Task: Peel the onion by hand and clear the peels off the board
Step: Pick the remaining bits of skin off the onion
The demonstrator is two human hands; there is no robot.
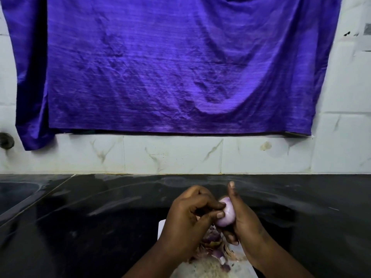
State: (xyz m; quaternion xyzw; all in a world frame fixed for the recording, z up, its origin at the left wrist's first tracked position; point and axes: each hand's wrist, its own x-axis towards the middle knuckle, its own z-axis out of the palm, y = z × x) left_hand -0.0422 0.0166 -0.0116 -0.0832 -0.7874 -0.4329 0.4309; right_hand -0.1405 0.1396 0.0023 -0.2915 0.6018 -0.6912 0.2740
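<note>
Purple cloth (180,67) is hanging on the wall well beyond the hands, not task-relevant. Black counter (80,217) is running under and around both hands. The board (161,227) is lying directly below the hands, mostly hidden by them.

Right hand (244,219) is gripping the onion (226,214), fingers wrapping behind it, thumb sticking up past it. Left hand (186,219) is meeting it from the other side, thumb and forefinger pinching at its face. So hands together, both on the bulb, which is sitting up off the board between them.

Visible side is showing smooth pale-purple flesh. I'm judging peeling nearly done, but the far side is hidden, so I can't confirm.

Peels (212,240) are lying heaped on the board just under the hands, toward me. I'm reading clearing as not yet started.
</note>
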